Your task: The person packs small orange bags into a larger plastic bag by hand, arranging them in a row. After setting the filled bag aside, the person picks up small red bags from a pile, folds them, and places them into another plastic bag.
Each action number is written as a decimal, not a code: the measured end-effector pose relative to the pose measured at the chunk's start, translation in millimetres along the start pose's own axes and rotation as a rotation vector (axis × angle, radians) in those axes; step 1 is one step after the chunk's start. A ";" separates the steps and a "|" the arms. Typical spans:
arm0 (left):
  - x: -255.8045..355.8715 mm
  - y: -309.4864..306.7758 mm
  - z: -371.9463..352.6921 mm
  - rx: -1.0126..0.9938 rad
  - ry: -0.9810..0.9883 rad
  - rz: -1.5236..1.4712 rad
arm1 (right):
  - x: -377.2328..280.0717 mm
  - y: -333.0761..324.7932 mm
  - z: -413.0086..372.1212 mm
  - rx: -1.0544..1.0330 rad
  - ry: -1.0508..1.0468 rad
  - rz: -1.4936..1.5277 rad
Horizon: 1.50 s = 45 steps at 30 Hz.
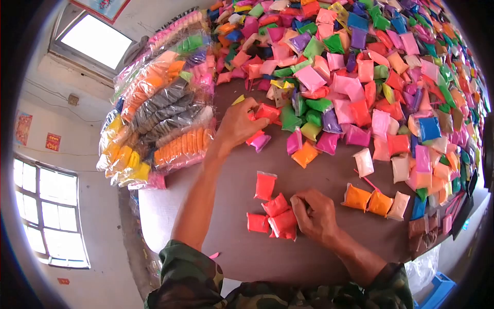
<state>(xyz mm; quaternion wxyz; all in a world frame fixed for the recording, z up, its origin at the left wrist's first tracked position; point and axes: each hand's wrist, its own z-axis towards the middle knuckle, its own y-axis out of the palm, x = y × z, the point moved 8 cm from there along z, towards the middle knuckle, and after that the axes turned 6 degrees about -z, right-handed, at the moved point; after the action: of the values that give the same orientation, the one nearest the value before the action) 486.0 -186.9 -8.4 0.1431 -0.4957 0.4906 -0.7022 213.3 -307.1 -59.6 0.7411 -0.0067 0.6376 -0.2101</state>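
Observation:
My left hand [237, 123] reaches to the near edge of the big heap, its thumb and fingers closed on a small red packet [267, 112]. Just under that hand lie another red packet and a purple packet [260, 142]. Closer to me, my right hand [316, 215] rests on the table with curled fingers, against the right side of a small cluster of red packets [283, 223]. Its fingertips are partly hidden, so what they hold, if anything, does not show. One more red packet [265, 185] lies flat just beyond the cluster.
A large heap of colourful packets [360, 87] covers the back and right of the brown table [221, 232]. Clear bags of packets [164, 108] are stacked at the left. Two orange packets [357, 198] and a pale one [398, 206] lie right of my right hand.

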 end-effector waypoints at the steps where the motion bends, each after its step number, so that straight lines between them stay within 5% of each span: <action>1: -4.2 7.9 2.4 -0.009 0.034 -0.016 | 0.2 -0.2 0.3 -0.008 0.018 0.001; 6: 2.5 30.3 19.8 -0.187 0.153 -0.010 | 1.1 0.0 0.7 -0.013 0.056 0.003; 12: 21.9 44.0 14.9 -0.063 0.274 0.163 | -1.0 -0.6 0.1 0.059 -0.052 0.008; 15: 23.8 40.7 11.9 -0.138 0.198 0.261 | 4.3 -0.2 -1.0 -0.016 0.081 0.039; 25: 37.7 -21.2 -81.2 -0.048 0.098 -0.112 | 5.4 0.6 -0.2 0.012 0.039 0.025; 33: 60.3 12.8 -188.1 -0.319 -0.030 -0.130 | 10.7 -1.8 0.0 0.055 0.049 0.069; 37: 56.8 15.5 -213.2 -0.231 0.031 -0.170 | 7.3 -4.0 0.8 0.087 -0.009 0.107; 40: 33.8 9.3 -232.0 -0.173 -0.164 -0.296 | 13.9 -1.2 -1.5 0.093 0.029 0.142; 45: -12.5 9.3 -249.2 0.030 -0.224 -0.393 | 12.0 -1.9 -2.7 0.098 0.047 0.136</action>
<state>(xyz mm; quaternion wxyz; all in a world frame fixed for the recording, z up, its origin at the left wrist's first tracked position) 280.7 -46.4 -29.8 0.0646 -0.6544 0.3552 -0.6644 211.3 -312.0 -70.9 0.7380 0.0777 0.6427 -0.1905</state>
